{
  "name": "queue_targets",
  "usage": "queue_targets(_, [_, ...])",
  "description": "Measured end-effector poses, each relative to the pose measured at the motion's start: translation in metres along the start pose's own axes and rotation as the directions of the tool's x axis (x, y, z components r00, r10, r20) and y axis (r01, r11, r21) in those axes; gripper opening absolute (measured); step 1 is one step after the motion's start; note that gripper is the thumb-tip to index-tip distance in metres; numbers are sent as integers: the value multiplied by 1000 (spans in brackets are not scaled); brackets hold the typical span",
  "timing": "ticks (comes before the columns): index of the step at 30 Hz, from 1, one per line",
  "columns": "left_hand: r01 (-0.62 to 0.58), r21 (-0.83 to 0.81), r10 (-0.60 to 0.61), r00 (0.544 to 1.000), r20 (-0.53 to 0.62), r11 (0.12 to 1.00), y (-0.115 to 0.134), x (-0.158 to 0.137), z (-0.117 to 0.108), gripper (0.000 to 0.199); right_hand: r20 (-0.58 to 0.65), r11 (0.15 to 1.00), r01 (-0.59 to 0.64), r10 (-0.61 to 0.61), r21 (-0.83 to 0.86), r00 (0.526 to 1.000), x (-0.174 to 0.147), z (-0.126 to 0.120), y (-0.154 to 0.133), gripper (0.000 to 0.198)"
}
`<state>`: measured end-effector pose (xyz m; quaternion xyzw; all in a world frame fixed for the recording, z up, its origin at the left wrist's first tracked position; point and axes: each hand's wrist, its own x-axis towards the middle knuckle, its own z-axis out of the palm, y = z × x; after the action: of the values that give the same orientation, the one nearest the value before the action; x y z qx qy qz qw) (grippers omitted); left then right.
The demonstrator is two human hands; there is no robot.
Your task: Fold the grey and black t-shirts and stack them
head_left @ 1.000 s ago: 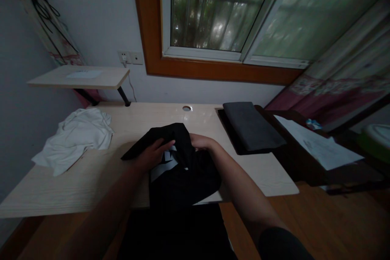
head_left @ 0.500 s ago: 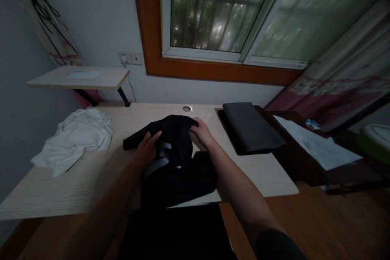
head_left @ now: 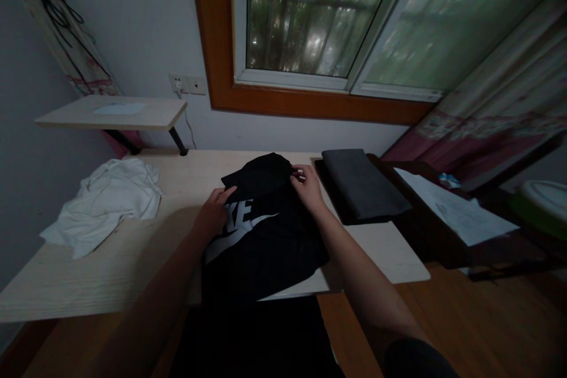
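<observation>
A black shirt (head_left: 270, 248) lies folded in front of me, its near edge hanging at the front of the table. White lettering, partly covered, and a white swoosh show on its left part. My left hand (head_left: 215, 209) grips the shirt's left side, index finger stretched over the cloth and the other fingers curled. At the far right corner, the thumb and fingers of my right hand (head_left: 308, 186) pinch the edge of the fabric. The underside of the shirt is hidden.
A crumpled white cloth (head_left: 108, 204) lies left on the pale wooden table (head_left: 177, 277). Dark grey folded fabric (head_left: 363, 180) rests at the right. A small raised shelf (head_left: 115, 112) stands back left. Beyond the table, a paper sheet (head_left: 452, 204) lies on dark furniture.
The bunched upper part of the shirt has been spread flat, uncovering more white print. My right hand has shifted slightly right. The cloth stretching out to the left has drawn in.
</observation>
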<state>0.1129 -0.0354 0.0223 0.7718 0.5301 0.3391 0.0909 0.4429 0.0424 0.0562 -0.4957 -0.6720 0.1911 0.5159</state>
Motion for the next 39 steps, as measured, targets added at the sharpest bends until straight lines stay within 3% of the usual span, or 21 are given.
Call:
queue_targets(4, [4, -61, 1, 996, 88, 998, -4, -2, -7, 68, 218, 961, 47, 15, -274, 976, -22, 7, 7, 45])
queue_targets(9, [-10, -356, 122, 949, 291, 934, -8, -10, -24, 49, 273, 905, -16, 145, -425, 951, -41, 0, 11, 67])
queue_targets(12, [36, -419, 56, 977, 205, 907, -7, -11, -29, 44, 333, 931, -44, 174, -364, 927, -45, -8, 12, 65])
queue_targets(14, [95, -390, -59, 993, 102, 916, -6, -9, -28, 43, 426, 966, 17, 97, -257, 899, -46, -13, 12, 60])
queue_targets(17, [183, -298, -205, 978, -43, 937, -12, -3, -22, 41, 529, 993, 98, -46, -69, 847, -48, -15, 8, 60])
queue_targets(19, [170, -200, -202, 967, -154, 965, -21, 0, -17, 37, 558, 993, 117, -111, 25, 822, -50, -12, 1, 61])
queue_targets(22, [109, 0, -104, 953, -284, 994, -37, 4, -10, 37, 608, 987, 102, -157, 125, 778, -55, -5, -11, 61])
queue_targets(26, [127, 172, -80, 963, -259, 977, -54, 2, -4, 46, 675, 983, -37, -97, 181, 731, -58, 2, -24, 44])
queue_targets(29, [127, 254, -83, 981, -177, 959, -59, 0, -1, 46, 670, 934, -273, 49, 233, 741, -57, 3, -29, 21])
queue_targets(32, [117, 326, -85, 990, -113, 938, -60, -2, 0, 35, 633, 828, -478, 206, 294, 746, -53, 6, -30, 32])
queue_targets(36, [80, 288, -65, 996, -61, 954, -60, -1, 0, 27, 495, 830, -454, 261, 324, 829, -47, 19, -25, 41])
queue_targets(39, [60, 180, -43, 995, -95, 982, -58, 2, -2, 25, 441, 856, -421, 267, 300, 857, -44, 31, -22, 55])
